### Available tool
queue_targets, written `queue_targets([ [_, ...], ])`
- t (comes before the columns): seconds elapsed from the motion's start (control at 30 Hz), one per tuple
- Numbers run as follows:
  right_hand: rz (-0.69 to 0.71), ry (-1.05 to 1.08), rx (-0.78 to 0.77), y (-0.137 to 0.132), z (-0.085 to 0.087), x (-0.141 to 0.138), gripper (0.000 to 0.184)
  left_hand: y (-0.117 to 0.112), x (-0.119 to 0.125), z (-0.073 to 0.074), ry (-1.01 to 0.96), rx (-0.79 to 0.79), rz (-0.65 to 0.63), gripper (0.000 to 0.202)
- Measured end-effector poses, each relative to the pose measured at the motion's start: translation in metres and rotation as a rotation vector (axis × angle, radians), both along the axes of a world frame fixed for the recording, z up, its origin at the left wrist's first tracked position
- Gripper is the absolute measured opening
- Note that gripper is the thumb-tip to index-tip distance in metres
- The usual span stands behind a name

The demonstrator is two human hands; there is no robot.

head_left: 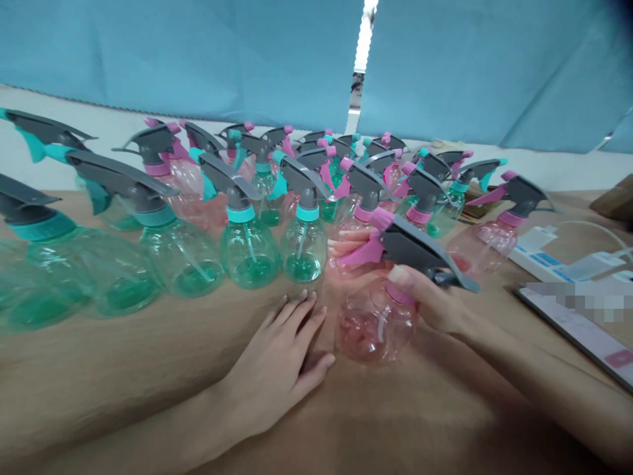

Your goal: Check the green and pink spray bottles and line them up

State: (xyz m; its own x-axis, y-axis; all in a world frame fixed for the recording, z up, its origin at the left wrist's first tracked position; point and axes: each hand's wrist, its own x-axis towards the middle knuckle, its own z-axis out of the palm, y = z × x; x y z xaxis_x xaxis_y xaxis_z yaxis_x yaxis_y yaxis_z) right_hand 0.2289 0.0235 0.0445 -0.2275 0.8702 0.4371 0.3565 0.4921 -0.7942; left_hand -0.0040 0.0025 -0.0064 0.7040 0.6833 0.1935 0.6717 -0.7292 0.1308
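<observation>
Pink spray bottle, tube inside

No legible text or numbers anywhere

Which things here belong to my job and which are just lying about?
Likely in use:
pink spray bottle, in your right hand
probably the other green and pink bottles

Seemingly lying about:
white power strip
flat, pale-topped object beside it

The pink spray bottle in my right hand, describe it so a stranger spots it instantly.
Below the blue fabric, trigger spray bottles crowd the brown table. In front, the right hand grips the pink spray bottle, the only one held.
</observation>
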Motion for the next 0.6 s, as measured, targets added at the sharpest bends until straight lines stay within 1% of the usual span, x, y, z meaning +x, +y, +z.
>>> queue_targets([
  [0.07,-0.058,0.033,0.001,-0.003,0.001,-0.001,0.045,0.0,0.001,0.001,0.006,-0.001,0.007,0.052],
  [0.13,-0.15,0.018,0.013,-0.006,0.004,0.0,0.055,0.0,0.001,0.002,0.011,-0.002,0.012,0.052],
  [0.17,-0.187,-0.001,0.022,-0.008,0.004,0.002,0.057,0.0,0.002,0.002,0.013,-0.002,0.012,0.052],
  [0.23,-0.22,-0.042,0.031,-0.012,0.005,0.006,0.052,0.001,0.002,0.003,0.016,-0.002,0.012,0.051],
  [0.3,-0.205,-0.083,0.038,-0.017,0.003,0.011,0.039,0.002,0.002,0.002,0.019,0.003,0.011,0.052],
  [0.33,-0.186,-0.106,0.045,-0.019,0.001,0.013,0.035,0.002,0.001,0.001,0.018,0.008,0.011,0.052],
  [0.47,-0.105,-0.178,0.065,-0.031,-0.002,0.018,0.046,0.002,0.002,-0.002,-0.005,0.03,0.014,0.051],
  [0.53,-0.125,-0.2,0.066,-0.036,-0.001,0.019,0.051,0.001,0.004,-0.002,-0.016,0.03,0.013,0.049],
  [0.6,-0.155,-0.223,0.073,-0.042,0.002,0.022,0.049,-0.001,0.008,-0.001,-0.016,0.023,0.004,0.048],
])
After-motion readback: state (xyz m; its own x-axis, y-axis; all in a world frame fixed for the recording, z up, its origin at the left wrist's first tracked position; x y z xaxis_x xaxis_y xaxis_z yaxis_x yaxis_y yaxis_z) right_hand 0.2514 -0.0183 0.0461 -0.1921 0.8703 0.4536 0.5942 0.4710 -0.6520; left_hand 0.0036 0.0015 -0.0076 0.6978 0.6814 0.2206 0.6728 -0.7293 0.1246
